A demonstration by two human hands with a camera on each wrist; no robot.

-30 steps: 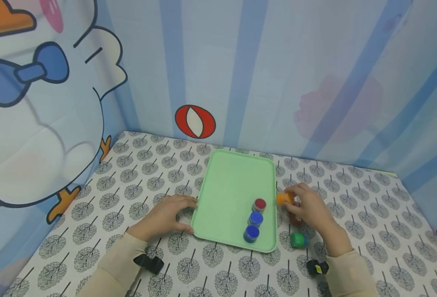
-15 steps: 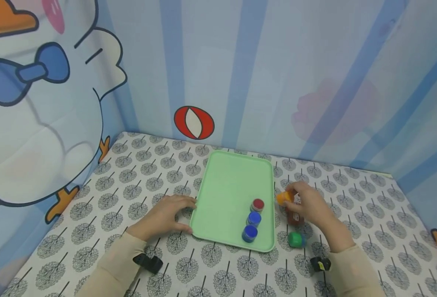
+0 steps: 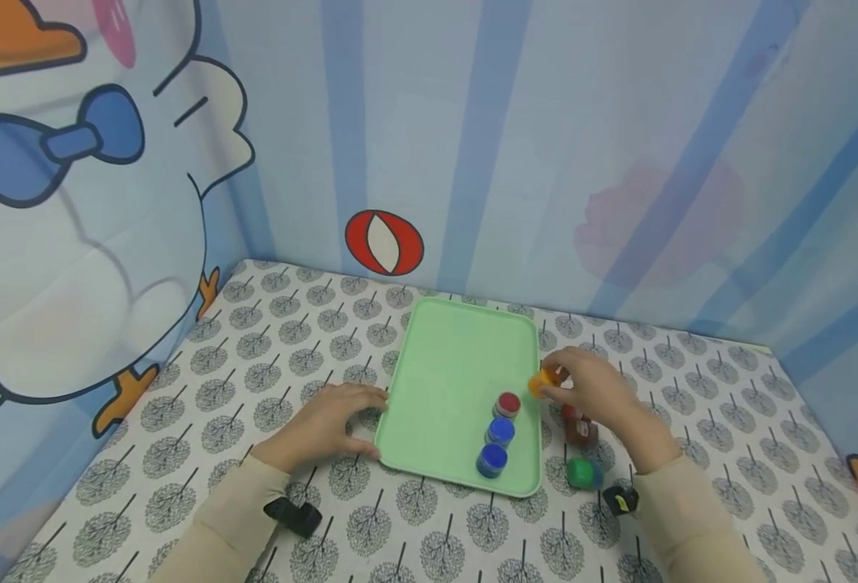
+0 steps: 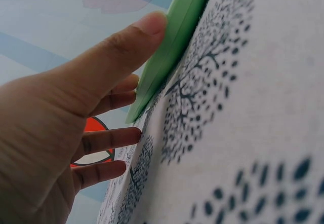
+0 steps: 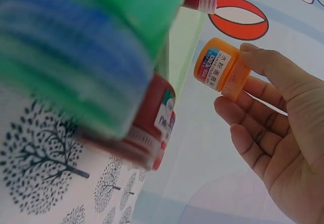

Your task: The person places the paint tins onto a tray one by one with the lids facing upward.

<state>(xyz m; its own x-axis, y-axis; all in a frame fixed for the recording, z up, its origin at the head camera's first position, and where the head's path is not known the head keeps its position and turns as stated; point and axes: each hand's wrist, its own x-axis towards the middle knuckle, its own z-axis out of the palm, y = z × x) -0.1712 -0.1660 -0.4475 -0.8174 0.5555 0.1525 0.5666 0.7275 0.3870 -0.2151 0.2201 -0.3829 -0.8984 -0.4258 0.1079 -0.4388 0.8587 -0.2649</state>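
Note:
My right hand (image 3: 592, 389) pinches a small orange paint jar (image 5: 216, 68) between thumb and fingers. In the head view this jar is above the right rim of the light green tray (image 3: 458, 340). On the tray's near right part stand a red-lidded jar (image 3: 507, 405) and two blue paint jars (image 3: 500, 431) in a row. My left hand (image 3: 330, 425) is at the tray's left edge, its thumb touching the rim (image 4: 169, 46) and its fingers loosely extended. Right of the tray lie a green paint jar (image 3: 584, 473) and a brown-red jar (image 3: 580, 431).
A white cloth with a tree print (image 3: 371, 534) covers the table. Behind it hangs a pale blue striped curtain (image 3: 429, 146), with a large cartoon bird at the left. A red jar partly shows beside the brown-red one, below my right hand.
My right hand has lifted the orange jar and carried it left, from beside the tray to over its right rim. The left hand has stayed put.

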